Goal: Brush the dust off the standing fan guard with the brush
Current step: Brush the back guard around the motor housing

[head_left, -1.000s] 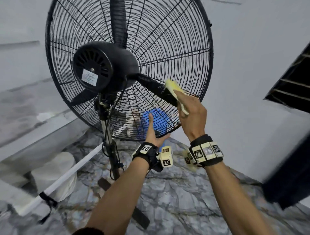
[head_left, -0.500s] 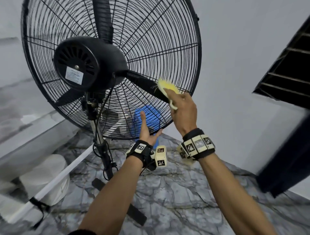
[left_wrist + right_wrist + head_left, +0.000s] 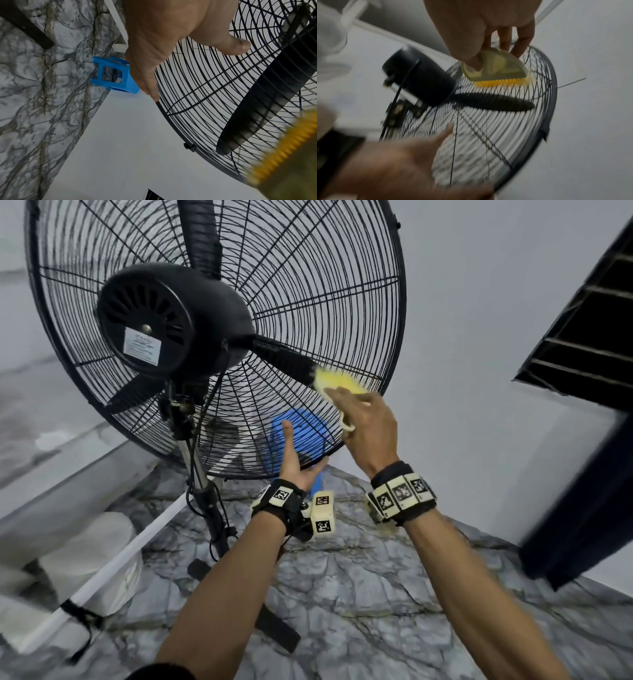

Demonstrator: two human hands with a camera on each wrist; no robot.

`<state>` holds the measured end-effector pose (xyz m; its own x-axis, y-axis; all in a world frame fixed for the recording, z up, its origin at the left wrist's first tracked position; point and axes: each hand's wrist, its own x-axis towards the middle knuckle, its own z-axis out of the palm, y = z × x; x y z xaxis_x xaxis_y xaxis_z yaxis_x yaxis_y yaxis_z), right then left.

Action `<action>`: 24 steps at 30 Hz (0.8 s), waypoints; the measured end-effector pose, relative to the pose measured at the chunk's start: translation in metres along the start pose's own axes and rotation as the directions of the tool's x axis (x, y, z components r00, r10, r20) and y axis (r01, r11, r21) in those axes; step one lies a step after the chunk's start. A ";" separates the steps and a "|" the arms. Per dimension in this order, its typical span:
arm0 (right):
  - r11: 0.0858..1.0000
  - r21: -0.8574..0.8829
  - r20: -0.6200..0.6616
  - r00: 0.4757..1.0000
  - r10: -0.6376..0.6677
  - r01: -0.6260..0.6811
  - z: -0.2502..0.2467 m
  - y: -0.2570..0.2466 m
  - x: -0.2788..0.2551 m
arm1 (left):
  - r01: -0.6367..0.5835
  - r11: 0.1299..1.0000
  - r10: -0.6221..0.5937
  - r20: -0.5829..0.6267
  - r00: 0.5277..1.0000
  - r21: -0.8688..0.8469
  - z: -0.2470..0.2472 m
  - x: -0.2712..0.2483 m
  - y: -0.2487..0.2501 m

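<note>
The black wire fan guard [image 3: 394, 302] fills the upper head view, with the motor housing [image 3: 171, 320] facing me. My right hand [image 3: 346, 402] grips the yellow brush [image 3: 337, 381] and holds its bristles against the guard's lower right wires, over a blade tip. In the right wrist view the brush [image 3: 496, 67] is pinched between thumb and fingers of my right hand [image 3: 493, 52], bristles on the guard [image 3: 488, 135]. My left hand [image 3: 301, 453] rests on the guard's bottom rim; its straight fingers [image 3: 145, 75] lie along the rim, thumb spread over the guard [image 3: 205, 94].
A blue stool [image 3: 298, 433] stands behind the fan, by the wall. The fan pole [image 3: 205, 491] and its feet [image 3: 277, 631] stand on the marble floor. A white pipe [image 3: 113, 563] and a white bin [image 3: 92, 559] lie at the left. A dark window grille [image 3: 582, 320] is at the right.
The brush has slid a little outward along the guard, from over the blade towards the rim. My left hand stays on the bottom rim. The head view has shifted.
</note>
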<state>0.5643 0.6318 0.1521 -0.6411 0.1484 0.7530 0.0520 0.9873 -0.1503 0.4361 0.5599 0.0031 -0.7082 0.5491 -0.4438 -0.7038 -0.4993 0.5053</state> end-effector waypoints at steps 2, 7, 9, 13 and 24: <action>0.998 0.054 0.152 0.988 -0.035 0.027 0.015 0.002 -0.020 | -0.001 1.000 0.001 0.010 1.000 0.025 0.000 -0.002 0.001; 0.975 0.209 0.129 0.986 -0.107 0.079 0.009 0.013 -0.031 | -0.012 1.000 0.012 0.029 1.000 0.015 0.012 -0.034 0.006; 0.975 0.219 -0.136 0.991 -0.003 0.032 -0.001 0.024 -0.019 | -0.064 0.998 0.063 0.026 0.998 0.023 0.015 -0.045 0.011; 0.993 0.114 -0.104 0.995 -0.004 0.016 0.010 0.041 -0.032 | -0.070 0.997 0.070 0.007 0.998 0.016 0.020 -0.055 0.013; 0.975 0.221 -0.269 0.963 0.033 0.028 -0.005 0.050 -0.022 | 0.005 0.994 -0.003 -0.019 1.000 0.108 0.009 -0.043 0.005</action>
<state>0.5843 0.6781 0.1313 -0.4092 0.1910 0.8922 -0.1370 0.9539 -0.2671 0.4635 0.5401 0.0316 -0.7068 0.5381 -0.4592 -0.6974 -0.4209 0.5800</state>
